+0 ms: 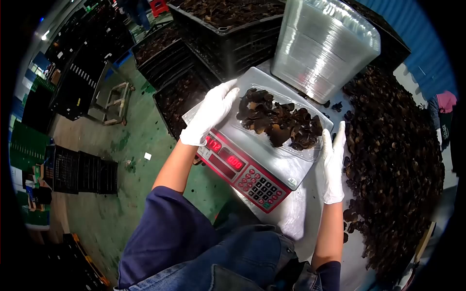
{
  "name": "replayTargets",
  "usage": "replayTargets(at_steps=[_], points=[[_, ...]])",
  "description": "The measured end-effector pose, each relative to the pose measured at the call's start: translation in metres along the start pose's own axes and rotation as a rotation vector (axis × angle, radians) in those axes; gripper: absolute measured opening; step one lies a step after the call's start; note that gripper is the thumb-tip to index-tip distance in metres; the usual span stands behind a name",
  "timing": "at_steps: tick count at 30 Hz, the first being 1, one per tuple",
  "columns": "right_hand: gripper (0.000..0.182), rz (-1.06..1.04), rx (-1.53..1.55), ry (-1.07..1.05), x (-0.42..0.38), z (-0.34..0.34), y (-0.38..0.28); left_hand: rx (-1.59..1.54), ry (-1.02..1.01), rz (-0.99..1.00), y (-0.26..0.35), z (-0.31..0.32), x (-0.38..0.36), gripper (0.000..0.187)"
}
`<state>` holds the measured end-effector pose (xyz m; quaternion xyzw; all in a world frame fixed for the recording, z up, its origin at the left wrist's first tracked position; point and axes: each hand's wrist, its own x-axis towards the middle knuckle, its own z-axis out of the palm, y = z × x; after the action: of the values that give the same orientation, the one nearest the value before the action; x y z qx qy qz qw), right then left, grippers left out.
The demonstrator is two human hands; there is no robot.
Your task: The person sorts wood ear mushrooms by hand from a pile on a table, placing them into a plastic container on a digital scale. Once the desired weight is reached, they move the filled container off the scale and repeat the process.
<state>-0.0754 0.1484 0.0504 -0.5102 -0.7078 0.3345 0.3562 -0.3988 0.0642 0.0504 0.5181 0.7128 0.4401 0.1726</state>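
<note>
Left display: red lit digits ending in what looks like 172 on the scale (219, 160); the first part is hard to make out beside the glove cuff.
Right display: red lit zeros, seemingly 0.00.
Keypad (261, 188): round keys in dark and red, with marks too small to read.
Sticker (292, 182): pale with a greenish mark, at the near right corner of the metal plate (286, 169); its wording is too small to tell.
Dark cloth (445, 128): pale lettering at the far right, unreadable.
Tray (313, 156): clear plastic, on the metal plate between the two hands, filled with dark leafy pieces (276, 121).
Left hand (211, 111): white-gloved, loosely curved, fingers together and pointing far; it is at the tray's left end, gripping nothing that can be seen, and whether the fingertips touch the rim cannot be told.
Right hand (334, 162): white-gloved, thumb parted from the fingers, at the tray's right end; the thumb is right by the rim, contact unclear, with no grip visible.
Stacked trays (325, 48): a tall clear pile, just beyond the scale.
Loose heap (393, 169): more dark pieces, spread on the right of the right hand.
Crates (228, 41): black, on the far left of the stacked trays, holding similar pieces.
</note>
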Motion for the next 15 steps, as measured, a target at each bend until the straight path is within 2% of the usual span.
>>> replayTargets(at_steps=[1,3,5,6,7,8,10,11,13,14,15], points=[[0.072,0.043,0.087,-0.01,-0.001,0.001,-0.002,-0.006,-0.012,0.012,0.0,0.002,0.0,0.043],[0.068,0.03,0.14,0.03,0.0,-0.003,0.004,-0.036,-0.024,-0.086,0.015,0.008,-0.002,0.042],[0.066,0.014,0.144,0.05,-0.005,-0.025,0.013,0.317,0.159,0.185,0.033,0.009,-0.016,0.043],[0.065,-0.003,0.144,0.094,-0.006,-0.04,0.03,0.38,0.257,0.269,0.042,0.013,-0.021,0.042],[0.063,0.031,0.063,0.173,-0.013,-0.06,0.036,0.305,0.238,0.289,0.066,0.015,-0.032,0.042],[0.062,0.093,-0.035,0.242,-0.022,-0.082,0.04,0.169,0.183,0.257,0.093,0.022,-0.047,0.042],[0.059,0.156,-0.318,0.384,-0.051,-0.128,0.06,0.1,-0.034,0.519,0.126,0.043,-0.076,0.033],[0.053,0.175,-0.42,0.454,-0.066,-0.151,0.079,0.078,-0.325,0.412,0.147,0.059,-0.094,0.033],[0.045,0.161,-0.269,0.529,-0.108,-0.202,0.155,-0.226,-0.54,0.534,0.143,0.118,-0.13,0.04],[0.041,0.283,-0.197,0.532,-0.129,-0.221,0.158,-0.132,-0.74,0.565,0.158,0.139,-0.136,0.044],[0.038,0.398,-0.114,0.537,-0.159,-0.235,0.159,-0.212,-0.81,0.642,0.165,0.166,-0.152,0.045]])
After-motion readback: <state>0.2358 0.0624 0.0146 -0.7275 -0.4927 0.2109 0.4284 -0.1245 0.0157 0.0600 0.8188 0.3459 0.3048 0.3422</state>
